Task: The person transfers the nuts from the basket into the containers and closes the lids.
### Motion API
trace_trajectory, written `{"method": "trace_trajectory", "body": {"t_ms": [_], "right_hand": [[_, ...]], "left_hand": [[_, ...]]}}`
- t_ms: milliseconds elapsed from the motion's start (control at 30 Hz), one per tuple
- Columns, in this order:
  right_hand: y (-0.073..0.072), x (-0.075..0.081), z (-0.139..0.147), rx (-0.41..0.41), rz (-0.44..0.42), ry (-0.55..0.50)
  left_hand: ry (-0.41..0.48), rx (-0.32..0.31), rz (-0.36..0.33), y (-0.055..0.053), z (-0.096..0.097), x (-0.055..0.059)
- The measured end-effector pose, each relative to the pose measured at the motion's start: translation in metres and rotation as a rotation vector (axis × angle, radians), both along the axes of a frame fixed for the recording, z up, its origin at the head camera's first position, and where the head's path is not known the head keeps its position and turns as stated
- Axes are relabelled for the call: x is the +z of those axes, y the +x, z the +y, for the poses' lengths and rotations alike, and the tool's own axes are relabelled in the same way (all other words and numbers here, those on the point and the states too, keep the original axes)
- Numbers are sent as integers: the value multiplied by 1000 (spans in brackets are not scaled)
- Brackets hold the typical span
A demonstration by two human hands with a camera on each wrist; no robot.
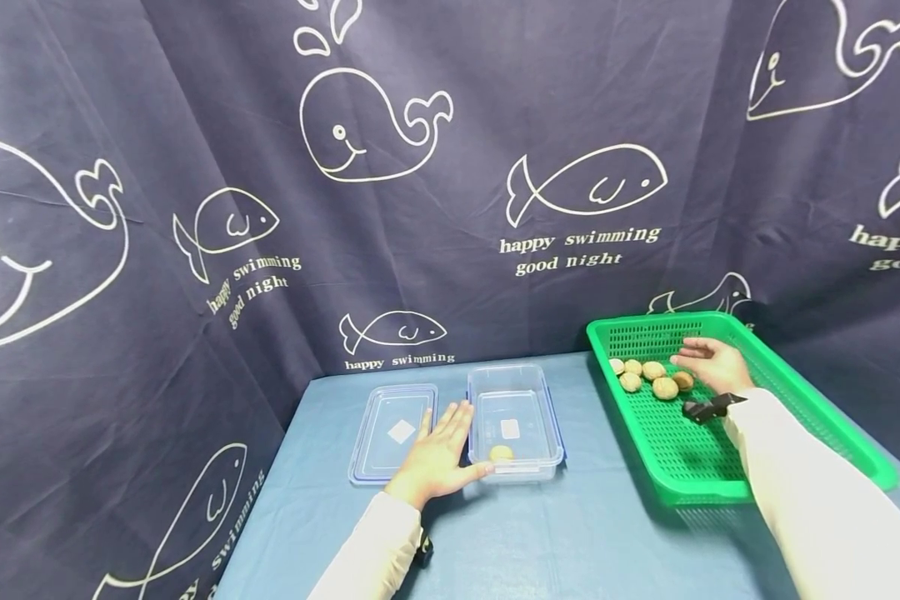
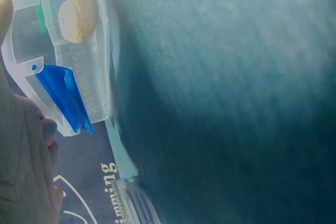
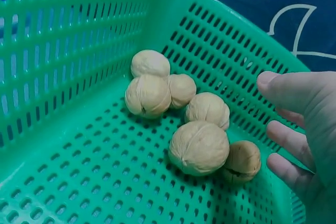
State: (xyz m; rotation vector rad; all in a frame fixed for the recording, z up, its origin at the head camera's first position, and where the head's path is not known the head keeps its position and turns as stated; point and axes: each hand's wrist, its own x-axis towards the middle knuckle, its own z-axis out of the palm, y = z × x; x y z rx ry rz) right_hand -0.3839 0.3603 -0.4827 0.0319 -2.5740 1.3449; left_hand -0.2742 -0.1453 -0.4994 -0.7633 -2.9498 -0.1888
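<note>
My left hand (image 1: 437,457) lies with fingers straight along the left side of a clear plastic food container (image 1: 527,468), its thumb at the front corner. One walnut (image 2: 79,18) sits inside the container, near its front wall. A blue clip (image 2: 65,95) hangs from the container's side in the left wrist view. Over the green plastic basket (image 1: 648,454), my right hand (image 1: 712,367) hovers with loosely bent fingers and nothing between them. Several walnuts (image 3: 199,148) cluster on the basket floor, just beside those fingertips.
Left of the container lies its clear lid (image 1: 390,417) with a blue edge, flat on the blue-covered table (image 1: 525,542). Behind the table hangs a dark blue curtain (image 1: 480,292) printed with whales and fish. The basket's raised walls surround the right hand.
</note>
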Motion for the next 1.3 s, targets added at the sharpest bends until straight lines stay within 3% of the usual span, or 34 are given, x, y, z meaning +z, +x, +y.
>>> {"method": "trace_trajectory", "body": {"t_ms": [633, 833, 1033, 1300], "right_hand": [[-5, -19, 10, 49, -78, 153], [-6, -21, 14, 99, -104, 197], [-7, -21, 16, 124, -94, 244], [-8, -19, 12, 100, -76, 276]], "left_hand": [[-7, -1, 3, 1, -1, 0], [-2, -5, 8, 1, -1, 0], [-4, -8, 12, 1, -1, 1], [7, -8, 11, 3, 0, 4]]}}
